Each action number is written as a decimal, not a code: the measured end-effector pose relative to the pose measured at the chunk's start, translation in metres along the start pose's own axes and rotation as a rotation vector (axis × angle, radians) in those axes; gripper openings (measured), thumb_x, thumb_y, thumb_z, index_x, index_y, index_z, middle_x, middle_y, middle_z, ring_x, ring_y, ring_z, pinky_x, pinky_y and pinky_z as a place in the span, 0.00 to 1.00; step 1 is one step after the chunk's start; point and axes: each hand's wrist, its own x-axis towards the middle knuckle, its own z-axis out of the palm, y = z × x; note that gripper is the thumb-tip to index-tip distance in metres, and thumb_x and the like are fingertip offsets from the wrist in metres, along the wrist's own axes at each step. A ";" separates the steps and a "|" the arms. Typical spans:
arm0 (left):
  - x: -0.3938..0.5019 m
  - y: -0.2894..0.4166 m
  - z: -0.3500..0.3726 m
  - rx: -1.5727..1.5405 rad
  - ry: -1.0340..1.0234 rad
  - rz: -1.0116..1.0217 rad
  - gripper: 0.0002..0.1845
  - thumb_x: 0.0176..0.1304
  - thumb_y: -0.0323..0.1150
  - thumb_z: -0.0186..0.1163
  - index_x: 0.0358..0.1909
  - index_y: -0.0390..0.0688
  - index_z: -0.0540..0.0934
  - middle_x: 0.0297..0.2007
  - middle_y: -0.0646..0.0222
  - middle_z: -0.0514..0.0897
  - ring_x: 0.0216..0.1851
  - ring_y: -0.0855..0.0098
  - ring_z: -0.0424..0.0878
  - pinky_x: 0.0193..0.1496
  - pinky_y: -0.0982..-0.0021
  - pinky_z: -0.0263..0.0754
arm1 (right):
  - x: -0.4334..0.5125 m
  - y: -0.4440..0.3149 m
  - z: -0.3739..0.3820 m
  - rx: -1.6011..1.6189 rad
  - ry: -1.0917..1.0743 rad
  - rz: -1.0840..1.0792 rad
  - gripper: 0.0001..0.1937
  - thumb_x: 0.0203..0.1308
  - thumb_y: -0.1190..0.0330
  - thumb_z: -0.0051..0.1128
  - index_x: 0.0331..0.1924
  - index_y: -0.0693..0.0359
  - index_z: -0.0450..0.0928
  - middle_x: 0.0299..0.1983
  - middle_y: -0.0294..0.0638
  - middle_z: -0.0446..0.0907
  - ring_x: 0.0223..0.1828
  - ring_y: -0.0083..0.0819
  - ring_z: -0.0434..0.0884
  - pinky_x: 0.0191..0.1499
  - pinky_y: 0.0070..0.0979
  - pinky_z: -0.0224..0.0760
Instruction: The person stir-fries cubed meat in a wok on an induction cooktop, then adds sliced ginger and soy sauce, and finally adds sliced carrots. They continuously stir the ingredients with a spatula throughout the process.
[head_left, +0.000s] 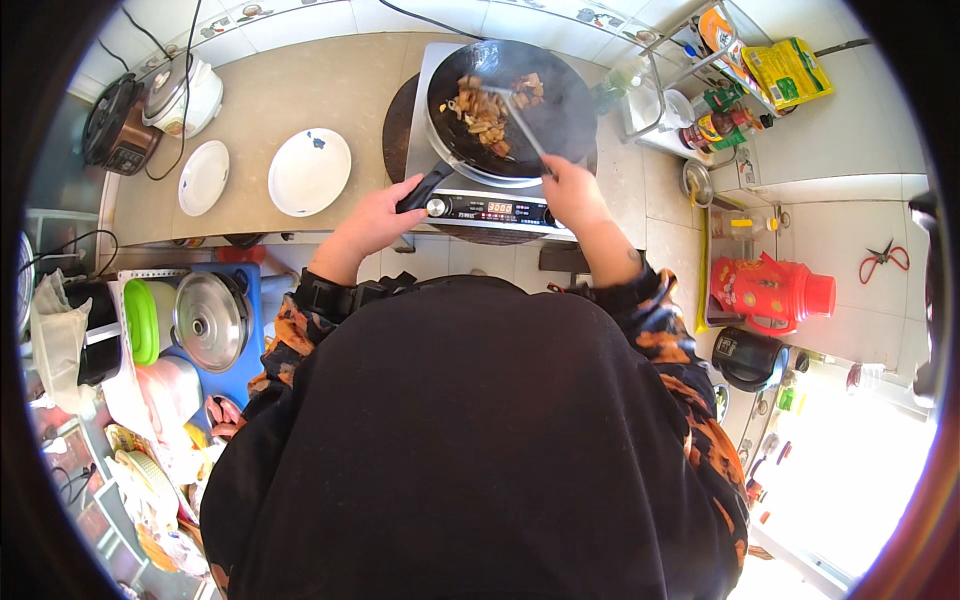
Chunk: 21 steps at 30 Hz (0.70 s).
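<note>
A black wok (551, 112) stands on an induction cooker (491, 208) with a lit display, and steam rises from its right side. Browned pieces of food, perhaps sliced meat, (484, 112) lie in the wok's left and middle part. My left hand (379, 217) grips the wok's black handle (426, 189) at the lower left. In my right hand (574, 191) is the dark grip of a metal spatula (529, 133), its blurred head among the food. Two white plates with blue marks, one nearer (310, 172) and one farther left (204, 178), rest on the counter left of the cooker.
Rice cookers (184, 94) stand at the counter's far left, a cord hanging beside them. A wire rack (652, 90) with bottles (716, 131) is at the right. Further right are a red thermos (772, 294) and scissors (883, 260). A lidded pot (210, 322) sits at lower left.
</note>
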 end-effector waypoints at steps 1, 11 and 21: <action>0.000 -0.002 0.000 0.005 0.004 0.009 0.34 0.64 0.38 0.65 0.71 0.41 0.69 0.53 0.55 0.85 0.51 0.66 0.82 0.57 0.68 0.74 | -0.010 0.001 -0.007 0.002 -0.011 -0.016 0.18 0.64 0.68 0.52 0.56 0.61 0.81 0.46 0.56 0.83 0.49 0.55 0.82 0.55 0.43 0.75; 0.005 -0.013 0.006 -0.052 0.038 0.103 0.34 0.64 0.37 0.64 0.72 0.42 0.68 0.52 0.58 0.85 0.50 0.69 0.81 0.57 0.70 0.73 | -0.077 0.008 -0.133 -0.244 -0.284 -0.025 0.18 0.61 0.72 0.55 0.55 0.62 0.82 0.47 0.53 0.85 0.48 0.47 0.85 0.52 0.36 0.77; 0.004 -0.011 0.005 -0.095 0.022 0.098 0.33 0.64 0.34 0.63 0.72 0.43 0.69 0.50 0.69 0.83 0.48 0.78 0.77 0.54 0.75 0.72 | -0.059 -0.001 -0.058 0.250 -0.196 0.136 0.20 0.63 0.70 0.56 0.59 0.62 0.79 0.35 0.48 0.85 0.38 0.35 0.84 0.45 0.29 0.75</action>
